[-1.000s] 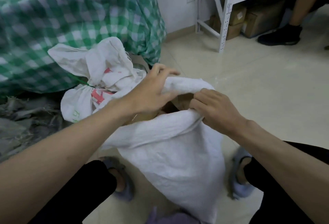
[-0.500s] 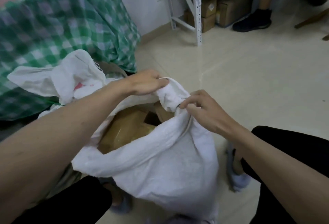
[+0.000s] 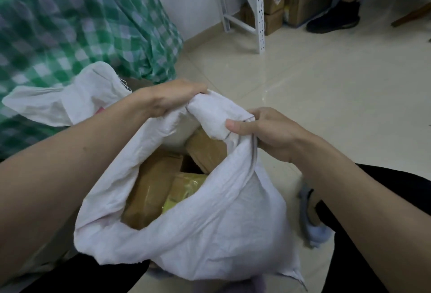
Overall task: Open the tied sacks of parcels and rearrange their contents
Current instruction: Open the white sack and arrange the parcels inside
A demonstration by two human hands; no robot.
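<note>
White sack [image 3: 210, 218], brown parcels [image 3: 149, 190] (one yellow), green-checked cloth [image 3: 77, 29].

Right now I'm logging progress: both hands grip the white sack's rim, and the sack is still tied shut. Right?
Not quite. The head view shows the left hand and right hand gripping the white sack by its rim, but its mouth is open, with brown parcels visible inside.

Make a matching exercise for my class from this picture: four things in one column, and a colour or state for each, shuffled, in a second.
Things:
1. white sack
2. brown parcel
3. checked cloth
4. left hand

Colours or states:
A. green and white
B. grips the sack's far rim
C. mouth pulled open
D. lies inside the sack

Pairs: 1-C, 2-D, 3-A, 4-B
</note>
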